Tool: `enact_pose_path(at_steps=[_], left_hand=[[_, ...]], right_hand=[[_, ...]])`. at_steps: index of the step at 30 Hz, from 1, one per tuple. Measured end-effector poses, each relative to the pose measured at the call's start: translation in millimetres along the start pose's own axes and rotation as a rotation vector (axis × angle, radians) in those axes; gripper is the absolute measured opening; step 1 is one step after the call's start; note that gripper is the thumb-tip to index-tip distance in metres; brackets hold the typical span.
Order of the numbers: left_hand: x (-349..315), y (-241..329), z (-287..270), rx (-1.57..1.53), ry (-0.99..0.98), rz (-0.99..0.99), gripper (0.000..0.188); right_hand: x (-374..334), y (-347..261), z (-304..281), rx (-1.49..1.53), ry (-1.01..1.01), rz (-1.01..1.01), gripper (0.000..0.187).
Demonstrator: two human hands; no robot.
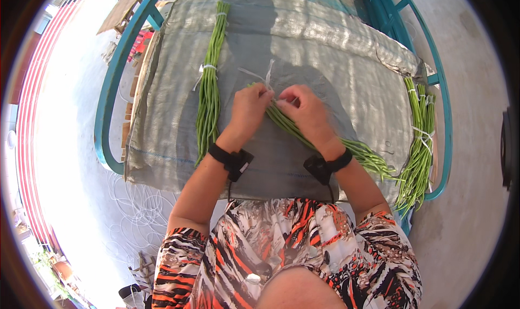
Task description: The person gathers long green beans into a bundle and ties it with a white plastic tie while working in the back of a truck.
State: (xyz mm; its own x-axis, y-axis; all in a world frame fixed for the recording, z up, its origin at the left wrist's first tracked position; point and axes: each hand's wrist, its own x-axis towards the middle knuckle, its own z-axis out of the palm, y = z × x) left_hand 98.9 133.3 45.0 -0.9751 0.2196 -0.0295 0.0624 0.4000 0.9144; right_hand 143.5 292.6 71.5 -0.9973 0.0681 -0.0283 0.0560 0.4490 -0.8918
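A patterned shirt (pixel 292 228) in orange, black and white is seen closest to the camera, with both bare forearms stretched out past it. Just beyond, a bean bundle (pixel 290 126) (long green ones) is laid on a grey woven sheet (pixel 162 103), its long axis set on a slant: the gathered end is pointed up and left, away from the body, and the loose, fanned-out end is aimed down and right, passing under the right wrist. The gathered end is being worked on by both hands. A white tie (pixel 269 73) is pinched between the thumb and fingers of the left hand (pixel 249 107), its ends left sticking up. The right hand (pixel 306 111) is held just beside it, fingers curled in against the beans, but whether anything is actually gripped there can't be told. Black straps are worn on both wrists. Over to the left, a second bundle (pixel 210 98) is placed much straighter, pointed almost directly away from the body and tied in two spots. More tied beans (pixel 422 141) are piled at the sheet's right edge, also run lengthwise away from the body, beside the teal frame (pixel 105 114).
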Motion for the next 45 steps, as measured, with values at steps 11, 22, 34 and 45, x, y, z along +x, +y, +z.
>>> enact_pose_path(at_steps=[11,22,34,45], left_hand=[[1,8,3,0.087,0.020,0.025,0.023],[-1,11,11,0.442,0.165,0.252,0.017],[5,4,5,0.485,0.093,0.265,0.016],[5,6,5,0.533,0.105,0.180,0.017]], right_hand=[[-1,18,27,-0.486,0.168,-0.421,0.013],[-15,-2,20,-0.467,0.072,-0.105,0.012],[-21,6,18,-0.463,0.103,-0.245,0.011],[-28,2,24,-0.189,0.061,-0.162,0.026]])
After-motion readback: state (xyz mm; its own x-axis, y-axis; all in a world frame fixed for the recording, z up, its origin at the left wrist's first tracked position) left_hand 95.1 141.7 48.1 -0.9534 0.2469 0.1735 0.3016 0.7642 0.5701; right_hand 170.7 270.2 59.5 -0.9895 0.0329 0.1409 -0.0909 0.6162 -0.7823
